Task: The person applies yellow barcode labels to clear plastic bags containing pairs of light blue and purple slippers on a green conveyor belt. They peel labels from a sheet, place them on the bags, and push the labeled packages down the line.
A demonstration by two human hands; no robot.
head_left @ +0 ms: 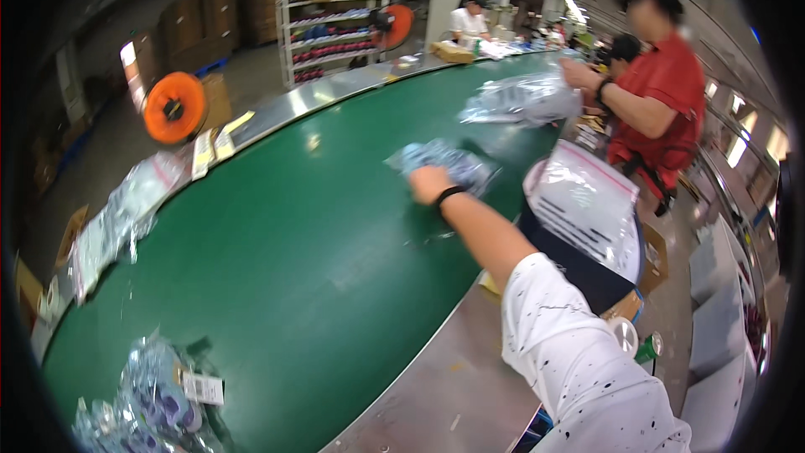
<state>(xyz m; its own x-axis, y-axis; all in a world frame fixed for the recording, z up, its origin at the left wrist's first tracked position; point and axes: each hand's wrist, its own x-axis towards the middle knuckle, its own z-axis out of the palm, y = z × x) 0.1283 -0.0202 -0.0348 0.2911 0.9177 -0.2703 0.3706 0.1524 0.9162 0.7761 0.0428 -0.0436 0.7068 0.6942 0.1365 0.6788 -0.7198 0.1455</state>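
From the lower right my right arm, in a white sleeve with black specks, stretches out over the green conveyor belt (277, 285). My right hand (430, 184), a black band at its wrist, is closed on a clear plastic bag (461, 166) with light blue contents that I cannot make out. Its fingertips are partly hidden. At the lower left of the belt lies another heap of clear-bagged light blue things (151, 398), with a white tag (202, 387) on it. My left hand is out of the picture.
Across the belt, a person in red (658, 105) handles a large clear bag (524, 99). Flat printed plastic bags (587, 201) lie in a bin by my arm. More bagged goods (126, 210) line the far-left metal edge. Orange fans (173, 107) and a shoe rack (331, 38) stand beyond.
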